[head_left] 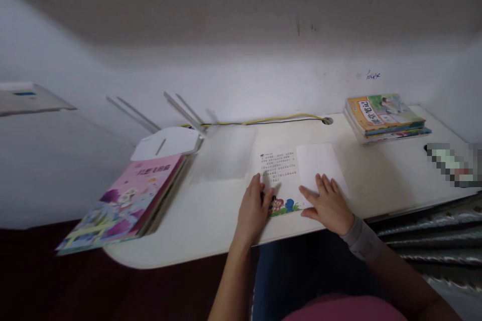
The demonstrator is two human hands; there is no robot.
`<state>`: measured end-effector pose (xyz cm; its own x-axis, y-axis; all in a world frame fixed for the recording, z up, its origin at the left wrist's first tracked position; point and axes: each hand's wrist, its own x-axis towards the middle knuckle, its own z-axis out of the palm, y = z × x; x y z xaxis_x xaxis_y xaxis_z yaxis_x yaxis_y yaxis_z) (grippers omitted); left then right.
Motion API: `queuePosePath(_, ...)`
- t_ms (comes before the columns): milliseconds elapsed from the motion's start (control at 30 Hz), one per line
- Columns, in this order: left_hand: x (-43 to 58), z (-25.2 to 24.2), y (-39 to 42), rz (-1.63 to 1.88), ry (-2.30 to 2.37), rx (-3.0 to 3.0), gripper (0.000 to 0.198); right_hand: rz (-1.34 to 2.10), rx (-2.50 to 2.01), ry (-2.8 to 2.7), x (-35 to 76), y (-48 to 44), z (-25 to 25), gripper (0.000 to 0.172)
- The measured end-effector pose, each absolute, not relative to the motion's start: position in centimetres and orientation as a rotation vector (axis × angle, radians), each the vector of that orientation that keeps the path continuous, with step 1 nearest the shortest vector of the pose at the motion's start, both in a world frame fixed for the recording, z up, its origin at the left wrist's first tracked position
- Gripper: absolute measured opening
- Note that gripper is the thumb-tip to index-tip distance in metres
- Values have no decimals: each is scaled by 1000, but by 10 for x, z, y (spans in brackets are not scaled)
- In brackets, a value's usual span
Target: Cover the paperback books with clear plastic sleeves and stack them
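Note:
An open picture book [280, 163] lies on the white desk in front of me. Its left page carries printed text and small cartoon animals along the bottom; the right page looks blank white. My left hand [255, 208] rests at the lower left edge of the book, thumb and fingers apart over the printed page. With fingers spread, my right hand [327, 203] lies flat on the blank page. A grey band circles my right wrist.
At the left, a stack of books with a pink cover [131, 195] overhangs the desk edge beside a white router [165, 143] with antennas. More books [387, 115] are stacked at the back right. A yellow cable [278, 118] runs along the wall. A pixelated object [452, 164] lies far right.

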<state>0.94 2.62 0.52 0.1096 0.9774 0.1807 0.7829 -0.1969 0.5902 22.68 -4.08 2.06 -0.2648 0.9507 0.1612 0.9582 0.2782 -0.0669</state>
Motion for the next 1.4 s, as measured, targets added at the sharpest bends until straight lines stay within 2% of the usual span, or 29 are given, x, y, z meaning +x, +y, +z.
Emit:
queuePosePath(367,7,2,26,785,1696,2046,61,-109,-1844,-2362,234,-41,22,65)
queuePosePath(833,11,1,31,668,1682,2337,41,-193,-1892,-2334,241,-49,23,63)
queuePosePath(1400,7,-14,33,622,1733,2328,48,-283,-1934,-2267,249,-52,22,57)
